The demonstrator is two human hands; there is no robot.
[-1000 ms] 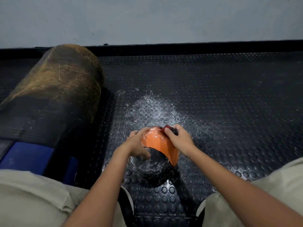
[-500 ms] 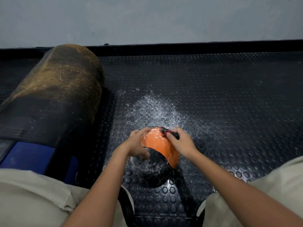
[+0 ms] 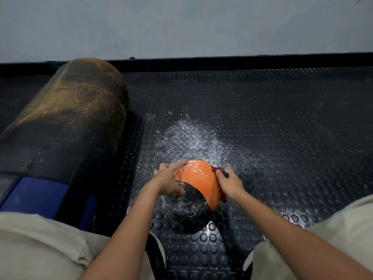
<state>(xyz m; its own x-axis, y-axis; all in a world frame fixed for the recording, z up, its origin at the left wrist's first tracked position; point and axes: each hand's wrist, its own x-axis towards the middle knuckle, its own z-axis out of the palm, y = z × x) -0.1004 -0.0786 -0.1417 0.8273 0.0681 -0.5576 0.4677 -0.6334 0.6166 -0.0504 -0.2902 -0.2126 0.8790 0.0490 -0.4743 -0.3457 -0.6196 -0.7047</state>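
Note:
An orange and black ball (image 3: 196, 179) rests on the studded black rubber mat (image 3: 272, 128) between my knees. Its orange part faces up and shines wet; the black part lower down is speckled white. My left hand (image 3: 169, 179) grips the ball's left side, fingers curled over its top edge. My right hand (image 3: 229, 182) holds a small dark red cloth (image 3: 219, 170) pressed against the ball's right side. Most of the cloth is hidden under my fingers.
A big dark cylinder (image 3: 66, 122) with a scuffed yellowish end lies on the left, over a blue block (image 3: 34, 196). White splashes (image 3: 193, 136) speckle the mat beyond the ball. A grey wall (image 3: 181, 25) rises behind the mat. My beige trouser legs frame the bottom corners.
My right hand with the cloth has slid from the top of the ball down along its right side. The left hand and the ball have stayed in place.

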